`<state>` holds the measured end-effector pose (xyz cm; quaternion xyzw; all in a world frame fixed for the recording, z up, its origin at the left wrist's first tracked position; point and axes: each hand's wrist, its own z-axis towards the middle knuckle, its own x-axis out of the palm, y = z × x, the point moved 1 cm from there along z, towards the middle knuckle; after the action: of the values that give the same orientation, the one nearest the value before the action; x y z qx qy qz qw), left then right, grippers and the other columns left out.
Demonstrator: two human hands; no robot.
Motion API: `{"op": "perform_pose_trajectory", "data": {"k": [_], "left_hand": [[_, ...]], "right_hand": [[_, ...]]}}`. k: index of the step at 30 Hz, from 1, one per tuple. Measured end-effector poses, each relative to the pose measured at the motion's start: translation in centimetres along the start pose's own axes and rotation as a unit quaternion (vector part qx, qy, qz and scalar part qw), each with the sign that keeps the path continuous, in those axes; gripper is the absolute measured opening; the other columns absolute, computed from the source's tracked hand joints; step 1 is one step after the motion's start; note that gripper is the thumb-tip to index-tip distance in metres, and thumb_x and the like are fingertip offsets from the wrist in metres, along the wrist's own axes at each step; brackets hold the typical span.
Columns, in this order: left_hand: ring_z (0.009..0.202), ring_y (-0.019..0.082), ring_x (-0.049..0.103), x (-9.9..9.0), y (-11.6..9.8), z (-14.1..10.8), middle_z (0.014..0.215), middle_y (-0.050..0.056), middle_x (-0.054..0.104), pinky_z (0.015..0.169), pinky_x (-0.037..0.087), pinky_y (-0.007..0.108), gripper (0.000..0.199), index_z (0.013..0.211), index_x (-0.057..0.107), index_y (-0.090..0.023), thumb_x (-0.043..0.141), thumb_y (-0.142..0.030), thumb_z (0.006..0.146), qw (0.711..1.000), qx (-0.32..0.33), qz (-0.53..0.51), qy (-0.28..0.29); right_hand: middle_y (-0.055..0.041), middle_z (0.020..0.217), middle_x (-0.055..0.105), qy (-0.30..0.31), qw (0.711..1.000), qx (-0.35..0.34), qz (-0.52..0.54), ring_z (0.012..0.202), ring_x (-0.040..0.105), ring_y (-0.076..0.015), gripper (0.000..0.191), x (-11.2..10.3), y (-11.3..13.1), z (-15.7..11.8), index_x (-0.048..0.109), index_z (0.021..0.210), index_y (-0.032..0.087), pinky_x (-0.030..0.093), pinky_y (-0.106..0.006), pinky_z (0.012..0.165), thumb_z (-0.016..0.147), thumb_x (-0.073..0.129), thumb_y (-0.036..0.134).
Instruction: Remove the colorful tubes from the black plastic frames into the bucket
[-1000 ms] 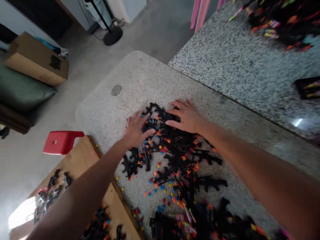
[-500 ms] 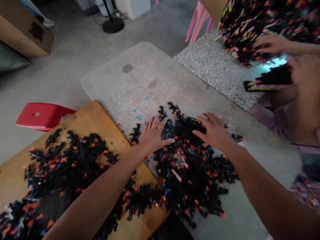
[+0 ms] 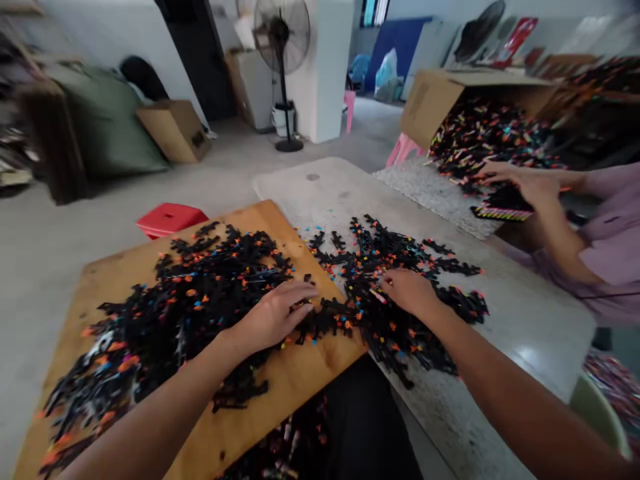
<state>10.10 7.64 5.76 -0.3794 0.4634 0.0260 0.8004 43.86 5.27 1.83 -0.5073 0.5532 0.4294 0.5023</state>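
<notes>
My left hand (image 3: 280, 310) is over the right side of a wooden board (image 3: 305, 363), at the edge of a pile of small black toy-gun-shaped pieces (image 3: 200, 293) with orange and blue tips. Its fingers are bent forward and apart from the thumb, with nothing visible in them. My right hand (image 3: 407, 290) reaches into a second pile of the same pieces (image 3: 390, 247) on the grey stone table. Its fingers are curled down at the pile, beside a pink-and-yellow piece (image 3: 379, 295); what they hold, if anything, is too blurred to tell.
At the right, a person's hands (image 3: 530, 183) work at a heap of colourful pieces (image 3: 490, 133) spilling from a cardboard box (image 3: 427, 107). A red stool (image 3: 170, 217) stands behind the board. A fan (image 3: 281, 40) and a green sack (image 3: 107, 120) are farther back.
The view has tilted up. My left hand has moved from the stone table onto the wooden board's side. My right hand has lowered into the pile and its spread fingers have curled.
</notes>
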Motion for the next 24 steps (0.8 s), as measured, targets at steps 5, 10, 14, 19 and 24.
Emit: {"op": "perform_pose_trajectory", "data": {"k": [5, 10, 14, 19, 24], "left_hand": [[0.113, 0.023, 0.071, -0.3, -3.0, -7.5, 0.12, 0.01, 0.076, 0.105, 0.057, 0.042, 0.026, 0.118, 0.074, -0.022, 0.059, -0.032, 0.1, 0.993, -0.055, 0.068, -0.073], [0.113, 0.025, 0.068, 5.2, -5.2, -7.5, 0.118, 0.011, 0.074, 0.104, 0.055, 0.044, 0.023, 0.115, 0.074, -0.02, 0.06, -0.024, 0.098, 0.985, -0.06, 0.143, -0.074], [0.127, 0.027, 0.059, 9.5, -6.0, -1.8, 0.134, 0.013, 0.067, 0.116, 0.044, 0.045, 0.034, 0.13, 0.067, -0.019, 0.06, -0.022, 0.096, 0.983, -0.077, 0.168, -0.023], [0.126, 0.03, 0.058, 11.4, -5.8, 4.6, 0.124, 0.014, 0.07, 0.115, 0.04, 0.046, 0.022, 0.107, 0.074, -0.018, 0.071, -0.027, 0.088, 0.986, -0.163, 0.016, 0.032], [0.091, 0.023, 0.065, 9.3, -4.2, 6.1, 0.08, 0.004, 0.07, 0.09, 0.051, 0.032, 0.025, 0.072, 0.071, -0.019, 0.083, -0.041, 0.077, 0.973, -0.197, -0.114, -0.029]], "right_hand": [[-0.0197, 0.106, 0.076, 0.006, 0.998, -0.038, 0.051, 0.102, 0.073, -0.0295, 0.026, -0.1, 2.2, -0.6, 0.08, 0.096, 0.012, 0.052, -0.033, 0.084, 0.094, 0.063, 0.032], [-0.0173, 0.112, 0.076, -0.071, 0.99, -0.022, 0.123, 0.105, 0.072, -0.0254, 0.031, -1.4, 1.5, -2.6, 0.077, 0.101, 0.014, 0.051, -0.031, 0.087, 0.099, 0.052, 0.031], [-0.0099, 0.087, 0.077, -0.152, 0.911, 0.023, 0.383, 0.076, 0.07, -0.0202, 0.031, -0.3, -1.3, -7.6, 0.073, 0.097, 0.016, 0.051, -0.029, 0.071, 0.097, 0.05, 0.037], [0.0021, 0.061, 0.062, -0.081, 0.73, 0.048, 0.677, 0.044, 0.049, -0.0128, 0.026, 4.4, -3.6, -17.0, 0.059, 0.082, 0.021, 0.039, -0.027, 0.045, 0.083, 0.066, 0.046], [0.0037, 0.061, 0.061, -0.052, 0.655, 0.12, 0.744, 0.046, 0.048, -0.012, 0.037, 6.2, -4.6, -23.5, 0.062, 0.094, 0.02, 0.039, -0.026, 0.045, 0.076, 0.077, 0.049]]}}
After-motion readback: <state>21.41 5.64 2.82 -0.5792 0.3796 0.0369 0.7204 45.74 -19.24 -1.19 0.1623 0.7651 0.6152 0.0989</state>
